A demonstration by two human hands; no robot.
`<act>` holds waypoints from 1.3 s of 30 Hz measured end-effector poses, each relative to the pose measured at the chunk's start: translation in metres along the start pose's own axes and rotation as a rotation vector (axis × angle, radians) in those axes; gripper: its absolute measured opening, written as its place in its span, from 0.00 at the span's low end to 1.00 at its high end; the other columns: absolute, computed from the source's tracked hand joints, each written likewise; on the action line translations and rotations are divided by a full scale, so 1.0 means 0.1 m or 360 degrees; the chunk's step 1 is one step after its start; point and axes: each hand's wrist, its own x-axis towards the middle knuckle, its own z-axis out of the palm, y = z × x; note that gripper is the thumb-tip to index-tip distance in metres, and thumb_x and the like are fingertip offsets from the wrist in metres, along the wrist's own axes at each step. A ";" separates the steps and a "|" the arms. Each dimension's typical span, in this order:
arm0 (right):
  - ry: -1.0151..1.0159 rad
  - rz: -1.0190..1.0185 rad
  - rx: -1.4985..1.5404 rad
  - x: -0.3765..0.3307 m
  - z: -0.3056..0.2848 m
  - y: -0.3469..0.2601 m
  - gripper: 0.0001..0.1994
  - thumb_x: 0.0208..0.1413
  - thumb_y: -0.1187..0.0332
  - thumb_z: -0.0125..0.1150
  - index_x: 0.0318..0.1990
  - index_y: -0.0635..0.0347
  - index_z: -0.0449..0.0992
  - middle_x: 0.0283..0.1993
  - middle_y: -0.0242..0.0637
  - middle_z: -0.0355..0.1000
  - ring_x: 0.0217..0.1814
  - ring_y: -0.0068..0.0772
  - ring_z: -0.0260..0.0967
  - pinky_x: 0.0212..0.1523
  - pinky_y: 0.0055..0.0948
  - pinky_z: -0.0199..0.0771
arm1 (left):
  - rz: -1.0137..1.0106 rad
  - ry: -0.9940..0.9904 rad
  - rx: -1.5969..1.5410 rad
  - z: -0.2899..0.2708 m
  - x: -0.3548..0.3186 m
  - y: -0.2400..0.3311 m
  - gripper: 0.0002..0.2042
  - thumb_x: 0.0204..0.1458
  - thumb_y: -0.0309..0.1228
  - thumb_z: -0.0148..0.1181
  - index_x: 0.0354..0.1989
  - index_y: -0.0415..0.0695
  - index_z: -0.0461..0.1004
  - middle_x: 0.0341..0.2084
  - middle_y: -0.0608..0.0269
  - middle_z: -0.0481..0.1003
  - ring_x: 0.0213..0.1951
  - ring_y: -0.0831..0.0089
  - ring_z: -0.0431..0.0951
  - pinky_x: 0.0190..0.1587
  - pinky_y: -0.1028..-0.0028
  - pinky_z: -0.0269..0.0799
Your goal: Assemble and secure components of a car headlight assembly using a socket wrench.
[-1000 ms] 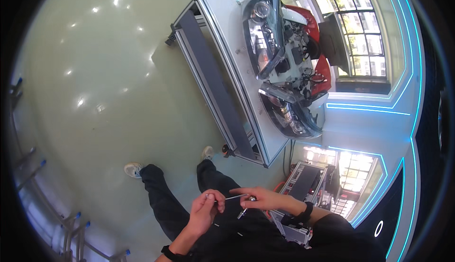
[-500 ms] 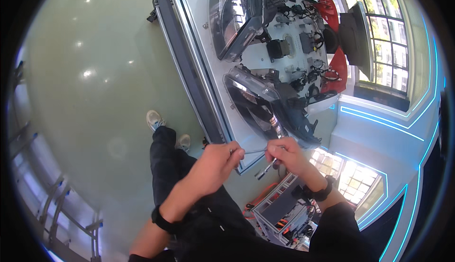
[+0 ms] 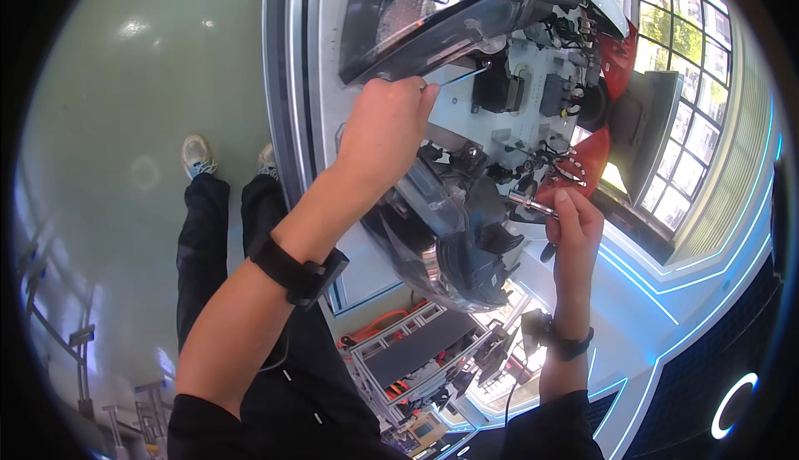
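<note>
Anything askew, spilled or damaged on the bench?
Nothing clearly stands out. Two headlights rest on the white bench, no spill visible; fine cracks can't be judged here. The left hand holds a thin metal rod, the right hand a silver socket tool.

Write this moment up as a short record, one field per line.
Left hand: gripping a thin metal rod; contact at its tip unclear
Right hand: holding a shiny metal socket-like tool
Bench: white top bearing two headlights and a black box
Far side: red parts, paned window
</note>
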 end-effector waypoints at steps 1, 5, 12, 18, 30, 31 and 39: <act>0.0096 -0.0100 -0.0084 0.05 -0.02 0.07 0.12 0.57 0.65 0.50 0.31 0.66 0.75 0.18 0.21 0.58 0.18 0.08 0.48 0.18 0.13 0.43 | 0.0007 0.0090 0.0012 0.11 0.04 -0.04 0.15 0.57 0.32 0.47 0.23 0.32 0.70 0.11 0.58 0.69 0.13 0.72 0.69 0.20 0.74 0.66; 0.0069 -0.0133 0.0104 0.31 -0.09 0.32 0.12 0.56 0.66 0.51 0.29 0.66 0.75 0.18 0.21 0.58 0.18 0.09 0.49 0.19 0.14 0.44 | -0.0011 0.0228 0.0004 0.40 0.14 -0.05 0.14 0.57 0.31 0.49 0.24 0.33 0.70 0.10 0.57 0.69 0.14 0.69 0.70 0.21 0.72 0.66; -0.0066 -0.0156 0.0102 0.63 -0.13 0.50 0.12 0.56 0.65 0.52 0.30 0.66 0.75 0.19 0.22 0.60 0.20 0.09 0.52 0.20 0.14 0.46 | -0.0068 0.0235 0.0216 0.38 0.09 -0.09 0.12 0.54 0.33 0.51 0.24 0.36 0.68 0.16 0.45 0.69 0.23 0.47 0.70 0.27 0.57 0.66; -0.0055 -0.0269 0.0025 0.72 0.04 0.53 0.12 0.56 0.66 0.51 0.31 0.67 0.75 0.18 0.22 0.59 0.20 0.10 0.50 0.20 0.14 0.45 | 0.0042 0.0222 0.0369 0.36 0.10 -0.14 0.12 0.54 0.31 0.52 0.23 0.36 0.67 0.16 0.48 0.69 0.23 0.48 0.70 0.27 0.58 0.65; 0.0072 -0.0466 0.0337 1.09 -0.02 0.55 0.11 0.57 0.67 0.49 0.31 0.67 0.73 0.17 0.22 0.56 0.18 0.10 0.48 0.19 0.14 0.44 | 0.0198 0.0317 0.0891 0.35 0.18 0.01 0.13 0.54 0.35 0.51 0.24 0.37 0.67 0.13 0.52 0.70 0.17 0.53 0.71 0.21 0.63 0.67; 0.0075 -0.0466 0.0338 1.11 -0.01 0.54 0.11 0.57 0.67 0.49 0.31 0.67 0.73 0.17 0.22 0.56 0.18 0.10 0.48 0.19 0.14 0.44 | 0.0199 0.0356 0.0945 0.38 0.21 0.06 0.13 0.55 0.35 0.51 0.25 0.38 0.65 0.12 0.52 0.70 0.18 0.52 0.71 0.21 0.62 0.66; 0.0003 -0.0471 0.0409 1.14 0.13 0.54 0.12 0.57 0.66 0.50 0.32 0.67 0.73 0.17 0.22 0.56 0.18 0.09 0.47 0.19 0.14 0.42 | 0.0122 0.0157 0.1046 0.26 0.16 0.17 0.10 0.55 0.31 0.47 0.26 0.37 0.64 0.15 0.48 0.70 0.21 0.48 0.72 0.24 0.57 0.67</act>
